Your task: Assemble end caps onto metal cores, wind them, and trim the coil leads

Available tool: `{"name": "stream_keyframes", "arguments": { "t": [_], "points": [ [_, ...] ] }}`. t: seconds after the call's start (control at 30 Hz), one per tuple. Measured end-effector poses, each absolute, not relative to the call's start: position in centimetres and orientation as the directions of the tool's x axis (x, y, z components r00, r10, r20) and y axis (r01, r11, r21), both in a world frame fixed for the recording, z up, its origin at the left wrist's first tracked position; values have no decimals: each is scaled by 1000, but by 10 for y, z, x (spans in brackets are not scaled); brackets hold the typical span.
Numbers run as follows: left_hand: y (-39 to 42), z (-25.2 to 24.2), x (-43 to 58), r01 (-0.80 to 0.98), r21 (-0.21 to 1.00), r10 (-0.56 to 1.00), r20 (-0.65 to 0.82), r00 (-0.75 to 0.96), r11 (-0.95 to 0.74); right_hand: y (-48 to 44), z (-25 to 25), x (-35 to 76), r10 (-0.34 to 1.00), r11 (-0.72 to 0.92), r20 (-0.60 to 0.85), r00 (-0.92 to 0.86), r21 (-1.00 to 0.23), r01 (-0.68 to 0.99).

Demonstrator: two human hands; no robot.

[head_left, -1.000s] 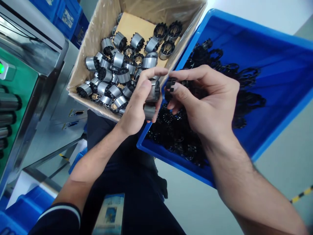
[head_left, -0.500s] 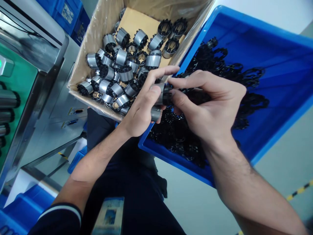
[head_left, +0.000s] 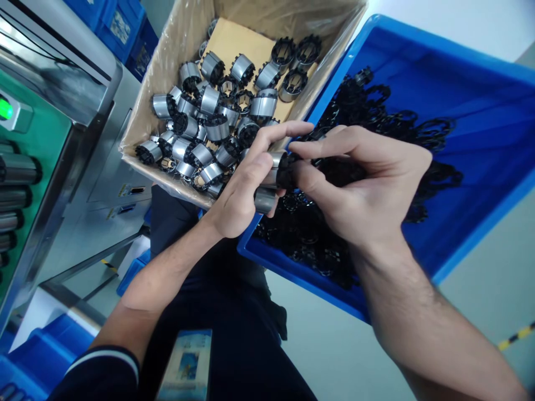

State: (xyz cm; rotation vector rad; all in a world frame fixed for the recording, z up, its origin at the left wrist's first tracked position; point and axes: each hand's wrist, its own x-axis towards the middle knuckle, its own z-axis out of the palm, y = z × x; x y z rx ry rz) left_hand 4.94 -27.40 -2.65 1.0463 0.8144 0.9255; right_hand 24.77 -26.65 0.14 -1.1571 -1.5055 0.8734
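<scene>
My left hand (head_left: 242, 189) is closed round two silver metal cylinders (head_left: 267, 184), one above the other, over the near corner of the blue bin (head_left: 480, 72). My right hand (head_left: 368, 184) pinches a black toothed plastic ring (head_left: 287, 168) with thumb and forefinger and holds it against the end of the upper cylinder. Beneath both hands lies a heap of black rings (head_left: 376, 111) in the blue bin. The cardboard box (head_left: 167, 55) behind my left hand holds several silver cylinders (head_left: 209, 122) with black rings fitted.
A grey machine cabinet (head_left: 62, 167) with a green lit button (head_left: 5, 108) stands at the left. Blue crates (head_left: 121, 28) sit at the top left and another blue crate (head_left: 45, 351) at the bottom left. My dark trousers (head_left: 234, 334) and the pale floor lie below.
My right hand has brought the black ring from a short gap onto the end of the upper cylinder. Both hands have shifted slightly right and down.
</scene>
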Motion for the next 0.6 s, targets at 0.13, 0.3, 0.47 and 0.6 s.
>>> {"name": "stream_keyframes", "arguments": {
  "t": [0.13,0.3,0.47,0.6],
  "points": [
    [-278,-25,49,-214,954,917,-118,381,212,-270,-2,242,934,345,357,1,-902,259],
    [-279,-36,51,-312,945,937,22,349,94,-266,-9,245,916,397,397,-54,-883,249],
    [-271,-31,60,-392,920,1000,-2,-19,-6,-263,-4,251,959,272,275,-66,-961,-44],
    [-268,-26,62,-419,906,994,-93,-53,63,-265,6,250,973,170,189,-133,-975,-140]
  ]
}}
